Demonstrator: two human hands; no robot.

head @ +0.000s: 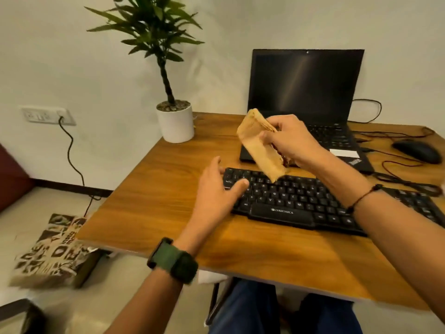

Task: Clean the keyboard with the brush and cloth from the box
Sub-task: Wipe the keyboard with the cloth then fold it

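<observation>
On the glossy wood-grain table [154, 203], the left hand [214, 189] lies relaxed, fingers loose at the left end of the flat black plastic keyboard [301, 201]. Just above its keys, the right hand [291, 141] grips a folded, soft tan cloth [260, 143]. Behind stands a matte black laptop [305, 92].

I am seeing a soft tan cloth [258, 145], a matt black plastic keyboard [301, 201] and a glossy wood-grain table [154, 186].
</observation>
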